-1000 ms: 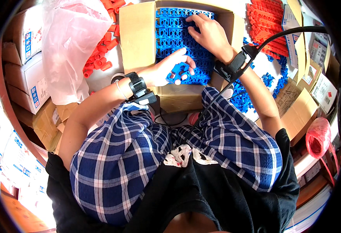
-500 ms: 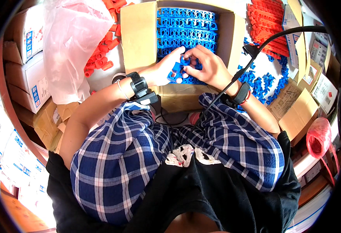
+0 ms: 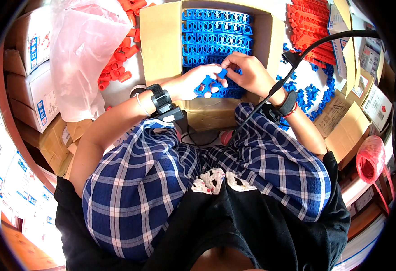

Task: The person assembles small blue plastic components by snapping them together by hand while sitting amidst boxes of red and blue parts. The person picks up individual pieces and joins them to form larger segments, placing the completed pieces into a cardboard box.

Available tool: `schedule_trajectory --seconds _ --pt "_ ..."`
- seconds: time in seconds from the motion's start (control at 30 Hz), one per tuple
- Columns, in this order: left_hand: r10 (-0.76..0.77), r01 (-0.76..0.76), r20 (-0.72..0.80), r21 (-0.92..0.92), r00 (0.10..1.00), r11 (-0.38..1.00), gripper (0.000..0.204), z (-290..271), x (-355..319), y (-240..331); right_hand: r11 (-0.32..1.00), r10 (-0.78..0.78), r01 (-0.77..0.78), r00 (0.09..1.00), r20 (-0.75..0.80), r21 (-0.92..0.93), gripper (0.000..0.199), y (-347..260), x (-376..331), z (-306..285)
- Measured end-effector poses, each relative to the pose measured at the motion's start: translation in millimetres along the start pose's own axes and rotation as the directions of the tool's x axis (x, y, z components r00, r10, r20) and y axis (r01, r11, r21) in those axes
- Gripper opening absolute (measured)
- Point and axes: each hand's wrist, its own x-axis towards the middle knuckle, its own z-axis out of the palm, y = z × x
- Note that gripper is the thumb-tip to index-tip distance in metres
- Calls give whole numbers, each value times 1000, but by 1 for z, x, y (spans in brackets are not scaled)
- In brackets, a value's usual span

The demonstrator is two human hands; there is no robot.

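head view: both hands (image 3: 225, 79) pinch blue clip strip (image 3: 207, 86), long axis left-right

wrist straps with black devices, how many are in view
2: one wrist strap on the left forearm beside the cardboard box, another on the right wrist, a black cable running from it.

Both forearms reach forward, wrists strapped; the left hand (image 3: 197, 82) and right hand (image 3: 247, 72) meet, fingers curled closed.

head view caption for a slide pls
Both hands, left hand and right hand, pinch blue plastic clips over a cardboard box.
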Motion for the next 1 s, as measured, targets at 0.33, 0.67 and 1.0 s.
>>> schedule_trajectory --seconds 0.33,0.67,1.0 --pt "120 -120 12 38 993 992 20 5 -6 0 940 186 -228 966 179 254 15 2 4 -14" --pt "99 -102 30 115 995 988 25 8 -11 3 762 257 -476 845 469 439 18 13 10 -29" --pt "114 -111 -18 132 993 985 32 10 -5 0 806 268 -419 888 374 418 14 12 10 -21"
